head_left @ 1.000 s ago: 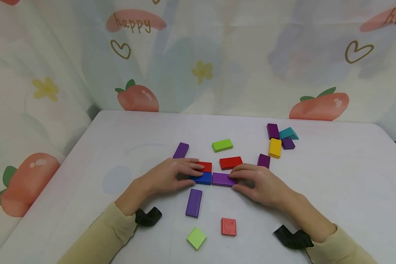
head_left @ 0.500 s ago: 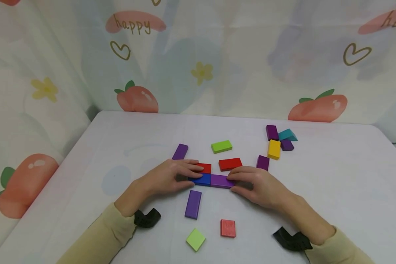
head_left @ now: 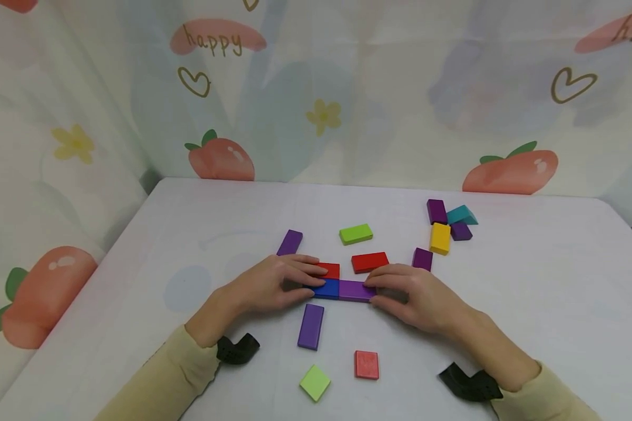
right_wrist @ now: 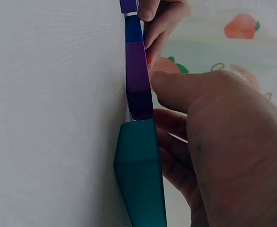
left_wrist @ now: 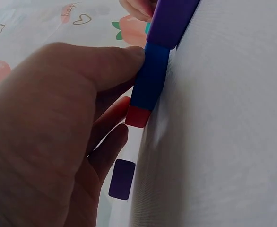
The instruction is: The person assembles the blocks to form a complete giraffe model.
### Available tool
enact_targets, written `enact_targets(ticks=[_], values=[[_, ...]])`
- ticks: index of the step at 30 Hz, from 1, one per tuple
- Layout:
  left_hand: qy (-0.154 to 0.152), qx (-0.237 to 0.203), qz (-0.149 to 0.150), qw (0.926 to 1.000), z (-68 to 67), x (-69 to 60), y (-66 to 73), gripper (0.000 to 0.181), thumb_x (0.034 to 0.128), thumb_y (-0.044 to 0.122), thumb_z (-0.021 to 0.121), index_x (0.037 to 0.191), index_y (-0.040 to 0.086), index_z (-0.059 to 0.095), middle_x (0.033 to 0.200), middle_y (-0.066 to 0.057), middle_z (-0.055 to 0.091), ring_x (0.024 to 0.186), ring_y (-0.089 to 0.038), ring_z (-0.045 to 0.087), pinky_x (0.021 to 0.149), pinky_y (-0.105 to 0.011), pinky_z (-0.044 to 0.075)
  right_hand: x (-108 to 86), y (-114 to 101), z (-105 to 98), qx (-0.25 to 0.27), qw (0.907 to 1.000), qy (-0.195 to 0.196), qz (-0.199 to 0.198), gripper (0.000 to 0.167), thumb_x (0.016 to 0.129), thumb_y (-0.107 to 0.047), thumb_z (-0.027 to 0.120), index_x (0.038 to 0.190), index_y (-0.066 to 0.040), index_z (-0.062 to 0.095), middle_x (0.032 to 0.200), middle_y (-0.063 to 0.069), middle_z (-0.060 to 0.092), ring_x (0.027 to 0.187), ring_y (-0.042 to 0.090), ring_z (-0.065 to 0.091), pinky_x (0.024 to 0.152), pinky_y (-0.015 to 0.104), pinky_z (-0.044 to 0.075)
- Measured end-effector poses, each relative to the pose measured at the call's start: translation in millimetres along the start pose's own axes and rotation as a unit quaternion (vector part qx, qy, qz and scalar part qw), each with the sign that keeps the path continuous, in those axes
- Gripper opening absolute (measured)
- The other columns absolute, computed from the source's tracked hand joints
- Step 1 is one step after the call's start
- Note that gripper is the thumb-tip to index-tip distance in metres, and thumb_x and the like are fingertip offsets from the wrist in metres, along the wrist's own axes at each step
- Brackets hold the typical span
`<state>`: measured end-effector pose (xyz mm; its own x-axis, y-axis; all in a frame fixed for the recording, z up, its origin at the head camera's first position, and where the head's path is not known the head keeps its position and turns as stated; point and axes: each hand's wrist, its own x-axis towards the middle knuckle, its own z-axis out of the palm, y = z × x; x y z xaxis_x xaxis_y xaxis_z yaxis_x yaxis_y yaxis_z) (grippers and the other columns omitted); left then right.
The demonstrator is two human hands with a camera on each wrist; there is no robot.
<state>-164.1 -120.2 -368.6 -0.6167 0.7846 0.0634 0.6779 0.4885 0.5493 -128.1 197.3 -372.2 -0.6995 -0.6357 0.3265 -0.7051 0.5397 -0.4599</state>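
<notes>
A blue block (head_left: 327,289) and a purple block (head_left: 351,291) lie end to end on the white table. Behind the blue one sits a red block (head_left: 332,270), partly under fingers. My left hand (head_left: 271,283) pinches the blue block by its left part, other fingertips resting on the red block. At the purple block's right end, my right hand (head_left: 423,295) holds it between thumb and fingers. The right wrist view shows a teal block (right_wrist: 141,172) close beside that hand, hidden from the head view.
Another red block (head_left: 368,262) and a green block (head_left: 356,234) lie behind. Nearer me are a purple block (head_left: 311,327), a light green square (head_left: 315,383) and a pale red square (head_left: 366,365). Several purple, yellow and teal blocks (head_left: 462,214) cluster at back right.
The thin gap between the blue and purple blocks has closed, and their ends now meet. Both hands stay nearly in place; the view shifts slightly.
</notes>
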Motion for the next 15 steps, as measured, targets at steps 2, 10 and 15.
enact_targets(ticks=[2,10,15], values=[[0.000,-0.003,-0.001,1.0000,1.5,-0.2,0.0,0.036,0.0975,0.023,0.070,0.133,0.017,0.070,0.141,0.006,0.059,0.140,-0.016,0.043,0.110,-0.045,0.041,-0.2,1,-1,0.003,0.9998,0.018,-0.002,0.033,0.083,-0.007,0.083,0.115,-0.012,0.075,0.112,-0.005,0.070,0.104,0.014,0.066,0.085,0.035,0.058],[0.003,0.002,-0.009,1.0000,1.3,0.2,-0.2,0.035,0.0971,0.024,0.070,0.132,0.019,0.070,0.141,0.007,0.059,0.139,-0.014,0.043,0.109,-0.043,0.042,8.0,1,-9,-0.015,0.9970,0.047,0.060,0.038,0.085,-0.007,0.081,0.121,-0.008,0.071,0.126,0.008,0.063,0.118,0.027,0.058,0.091,0.046,0.055],[0.003,-0.004,-0.011,0.9999,0.9,0.4,1.3,0.035,0.0971,0.023,0.070,0.132,0.018,0.070,0.142,0.006,0.059,0.140,-0.015,0.043,0.109,-0.043,0.042,18.2,5,-18,-0.010,0.9948,0.017,0.100,0.037,0.087,-0.011,0.080,0.123,-0.006,0.070,0.129,0.013,0.061,0.121,0.032,0.055,0.094,0.049,0.054]])
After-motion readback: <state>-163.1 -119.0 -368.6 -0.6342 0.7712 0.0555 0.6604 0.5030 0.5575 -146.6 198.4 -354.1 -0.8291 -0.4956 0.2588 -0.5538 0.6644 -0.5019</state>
